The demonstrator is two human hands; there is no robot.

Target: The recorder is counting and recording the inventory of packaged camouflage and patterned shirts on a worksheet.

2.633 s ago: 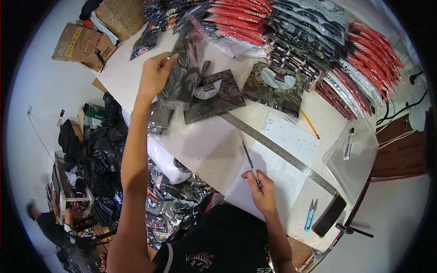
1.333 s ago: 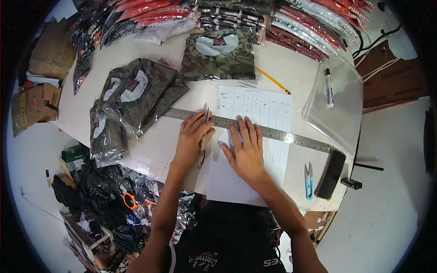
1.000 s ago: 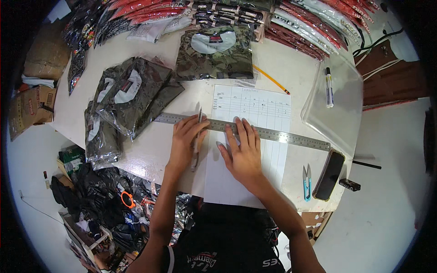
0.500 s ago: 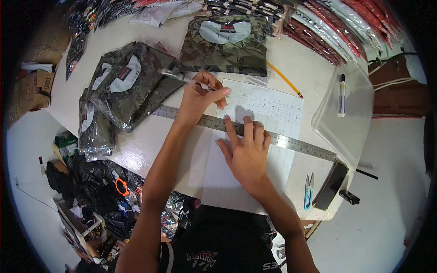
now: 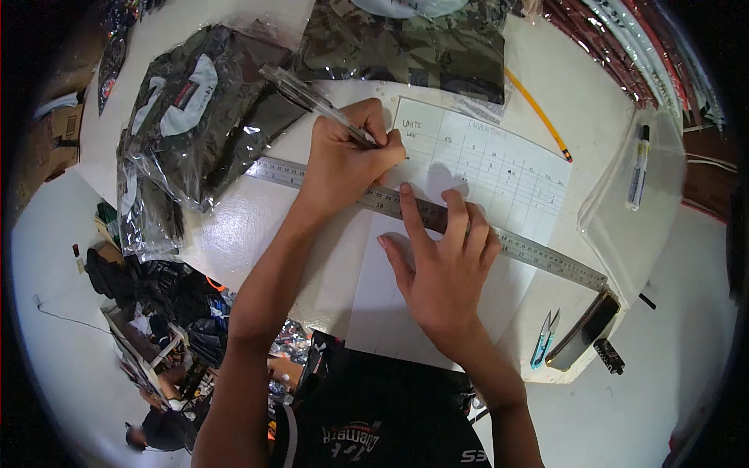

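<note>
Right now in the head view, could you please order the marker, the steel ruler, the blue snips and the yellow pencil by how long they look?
1. Steel ruler, clearly longest, though the right hand covers part
2. Yellow pencil
3. Marker
4. Blue snips

mid-frame, the left hand (image 5: pixel 343 162) is hiding the tip of the pen (image 5: pixel 312 101); the right hand (image 5: pixel 446 261) is covering part of the ruler (image 5: pixel 540 257). the top edge is cutting off a bagged camouflage shirt (image 5: pixel 406 48). the sheet (image 5: pixel 511 162) is bearing many marks too small to read.
</note>
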